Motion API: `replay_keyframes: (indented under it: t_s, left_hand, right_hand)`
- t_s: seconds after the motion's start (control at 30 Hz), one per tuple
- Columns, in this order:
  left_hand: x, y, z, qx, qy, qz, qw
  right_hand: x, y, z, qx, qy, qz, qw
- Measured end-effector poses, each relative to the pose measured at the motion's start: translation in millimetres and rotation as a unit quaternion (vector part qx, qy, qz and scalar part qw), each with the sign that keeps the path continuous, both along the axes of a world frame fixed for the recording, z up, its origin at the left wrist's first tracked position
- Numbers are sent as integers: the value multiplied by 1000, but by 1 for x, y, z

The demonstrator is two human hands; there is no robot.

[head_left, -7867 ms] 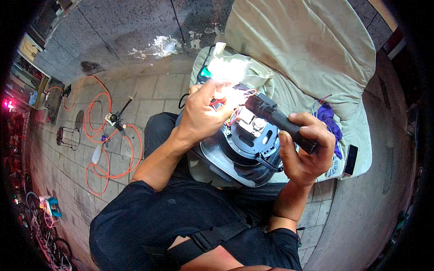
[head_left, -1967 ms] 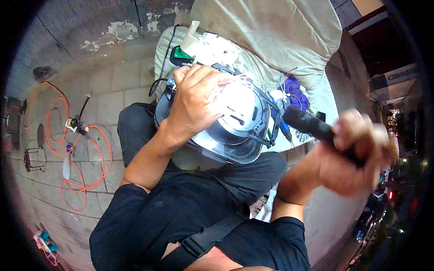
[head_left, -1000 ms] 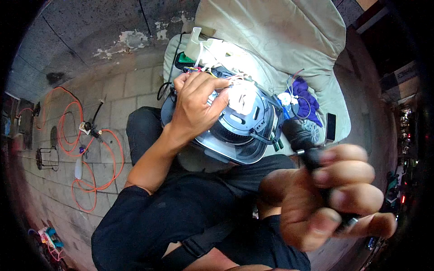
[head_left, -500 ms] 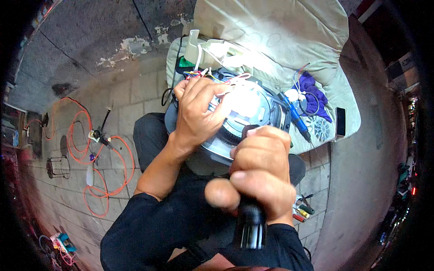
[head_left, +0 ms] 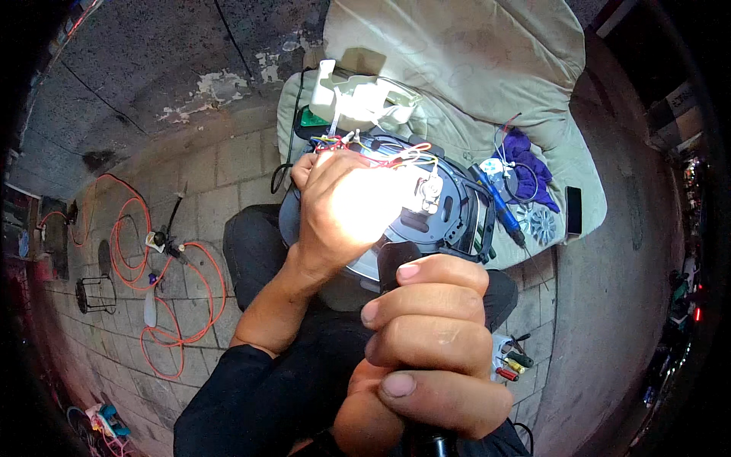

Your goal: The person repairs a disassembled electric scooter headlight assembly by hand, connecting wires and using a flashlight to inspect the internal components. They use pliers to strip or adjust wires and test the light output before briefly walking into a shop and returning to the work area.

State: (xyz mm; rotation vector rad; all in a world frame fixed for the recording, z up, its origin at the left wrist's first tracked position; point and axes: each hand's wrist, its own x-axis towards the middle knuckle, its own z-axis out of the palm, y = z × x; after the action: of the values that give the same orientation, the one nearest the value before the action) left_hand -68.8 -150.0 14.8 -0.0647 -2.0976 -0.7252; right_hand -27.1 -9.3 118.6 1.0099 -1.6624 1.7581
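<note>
My right hand (head_left: pixel 430 343) is wrapped round a black flashlight (head_left: pixel 394 260), lit and tilted away from me. Its beam falls on my left hand (head_left: pixel 335 202) and washes out part of it. The left hand's fingers curl over a bundle of thin coloured wires (head_left: pixel 407 154) at the far-left side of a round, dark-grey appliance (head_left: pixel 457 221) that lies open over my lap. What those fingers pinch is hidden. Near the middle of the appliance a small metal fitting (head_left: pixel 430 192) shows. Behind it stands a white plastic cover piece (head_left: pixel 365 103).
A cushioned seat (head_left: pixel 457 46) bears a blue pen-shaped tool (head_left: pixel 499 202), a purple cloth (head_left: pixel 525 164), a grey finned wheel (head_left: pixel 542 225) and a dark phone (head_left: pixel 573 210). Orange hose (head_left: pixel 209 266) coils on the paved floor at left. Screwdrivers (head_left: pixel 514 362) lie at lower right.
My right hand has come nearer to me with the flashlight. The bright spot has shifted from the appliance's middle onto my left hand, which has stayed about where it was.
</note>
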Motion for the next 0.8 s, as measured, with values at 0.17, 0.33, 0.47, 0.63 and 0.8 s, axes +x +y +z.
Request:
replay_keyframes:
  t_s: [0.17,0.33,0.47,0.63,0.8]
  left_hand:
    - [6,-3,5,6,-20,-3,1000]
    - [-4,-1,-4,14,4,12,1000]
    - [1,-3,-3,14,-2,0,1000]
    - [0,1,-5,4,9,-8,1000]
    - [1,5,6,15,-10,-8,1000]
  right_hand:
    - [-33,22,4,45,98,159,981]
    - [-45,17,-35,101,131,-47,985]
    - [-79,29,-72,142,14,-69,987]
    - [-112,30,-72,96,-382,152,907]
    - [-133,26,-73,87,-439,231,864]
